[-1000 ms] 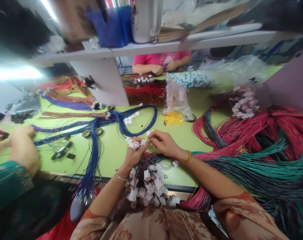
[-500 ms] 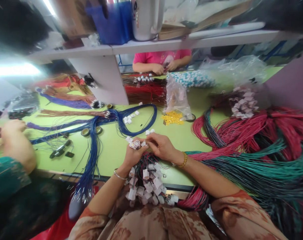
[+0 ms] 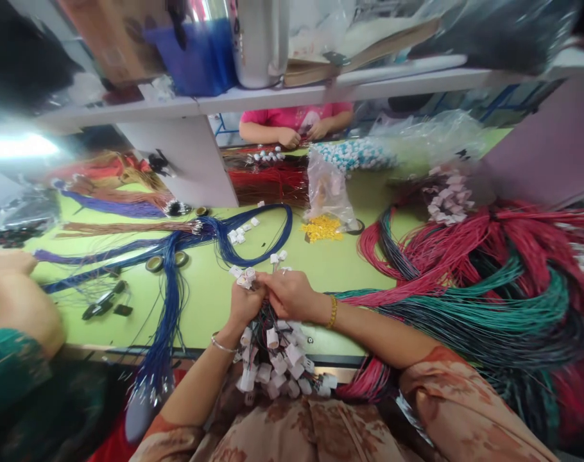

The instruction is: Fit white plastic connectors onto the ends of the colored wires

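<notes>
My left hand (image 3: 246,303) is closed around several white plastic connectors (image 3: 245,278), whose ends poke out above the fingers. Against it, my right hand (image 3: 291,295) has its fingers pinched together; what lies between them is hidden. The two hands meet above the green tabletop, close to its front edge. Below them hangs a thick bunch of white connectors (image 3: 275,369) on dark and red wires, resting against my clothes. A couple of loose white connectors (image 3: 277,257) lie just beyond my hands.
Blue wires (image 3: 171,276) spread to the left, beside tape rolls (image 3: 154,264). Yellow pieces (image 3: 323,228) lie by a plastic bag (image 3: 326,186). Red wires (image 3: 436,250) and green wires (image 3: 470,298) cover the right. A co-worker's arm (image 3: 25,301) is at left; another person (image 3: 296,125) sits opposite under the shelf (image 3: 321,88).
My hands have drawn closer together, and the right fingers have folded in against the left hand. The whole view has shifted slightly, so the scene appears further left.
</notes>
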The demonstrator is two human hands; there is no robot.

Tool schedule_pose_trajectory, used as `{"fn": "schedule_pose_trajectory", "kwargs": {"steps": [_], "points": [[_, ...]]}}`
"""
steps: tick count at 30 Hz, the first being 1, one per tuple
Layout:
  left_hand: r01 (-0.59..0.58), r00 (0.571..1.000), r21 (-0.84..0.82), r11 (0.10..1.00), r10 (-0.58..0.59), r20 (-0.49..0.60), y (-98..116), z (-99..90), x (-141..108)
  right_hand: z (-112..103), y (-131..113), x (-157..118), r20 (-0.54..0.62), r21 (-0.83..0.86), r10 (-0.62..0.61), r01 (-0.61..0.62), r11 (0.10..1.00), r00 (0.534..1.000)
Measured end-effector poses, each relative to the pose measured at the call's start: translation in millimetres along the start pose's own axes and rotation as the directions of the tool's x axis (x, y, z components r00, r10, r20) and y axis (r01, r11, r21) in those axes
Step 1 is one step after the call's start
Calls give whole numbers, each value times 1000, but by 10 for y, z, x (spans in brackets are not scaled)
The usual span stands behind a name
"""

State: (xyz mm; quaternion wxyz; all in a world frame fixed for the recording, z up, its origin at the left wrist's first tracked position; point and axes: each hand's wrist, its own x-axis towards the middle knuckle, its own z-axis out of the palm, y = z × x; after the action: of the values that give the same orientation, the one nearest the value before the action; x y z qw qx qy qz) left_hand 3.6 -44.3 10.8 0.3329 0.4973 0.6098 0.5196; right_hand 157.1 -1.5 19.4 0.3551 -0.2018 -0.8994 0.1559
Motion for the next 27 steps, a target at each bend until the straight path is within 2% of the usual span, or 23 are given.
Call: {"fn": "schedule_pose_trajectory", "kwargs": {"steps": [2, 4, 6, 7, 9, 12, 14, 18, 22, 24, 25, 27], "points": [[-18, 1000, 14, 1000, 18, 3, 10, 2, 42, -49, 173, 57, 9, 103, 131, -131, 986, 991], [-84, 996, -1, 996, 84, -38, 24, 11, 71, -167, 457, 99, 6, 153, 312, -309, 939, 950], [-119, 989, -65, 991, 113, -94, 40, 19, 74, -324, 786, 103, -51, 57, 489, -486, 872, 871], [-104, 991, -121, 987, 92, -98, 49, 21, 66, -398, 940, 90, -69, -25, 553, -556, 831, 830], [-18, 999, -262, 965, 10, -31, 68, 26, 35, -503, 1182, 50, -34, -160, 633, -629, 761, 774], [105, 990, -438, 893, -53, 130, 97, 36, -14, -516, 1348, 3, 7, -254, 681, -657, 709, 732], [127, 984, -529, 839, -39, 174, 111, 50, -32, -466, 1370, -3, -6, -272, 694, -669, 691, 720], [81, 992, -640, 764, 1, 127, 133, 84, -33, -397, 1374, -1, -16, -291, 708, -681, 672, 706], [99, 991, -561, 822, -33, 127, 149, 91, -27, -426, 1392, -24, -58, -267, 692, -679, 683, 719], [107, 991, -529, 842, -47, 127, 149, 85, -24, -442, 1384, -29, -111, -133, 664, -673, 728, 740], [109, 991, -520, 847, -55, 118, 146, 81, -22, -443, 1368, -27, -130, -12, 663, -670, 742, 737], [126, 990, -508, 852, -80, 112, 138, 78, -14, -426, 1302, -10, -109, 299, 706, -654, 695, 700]]}}
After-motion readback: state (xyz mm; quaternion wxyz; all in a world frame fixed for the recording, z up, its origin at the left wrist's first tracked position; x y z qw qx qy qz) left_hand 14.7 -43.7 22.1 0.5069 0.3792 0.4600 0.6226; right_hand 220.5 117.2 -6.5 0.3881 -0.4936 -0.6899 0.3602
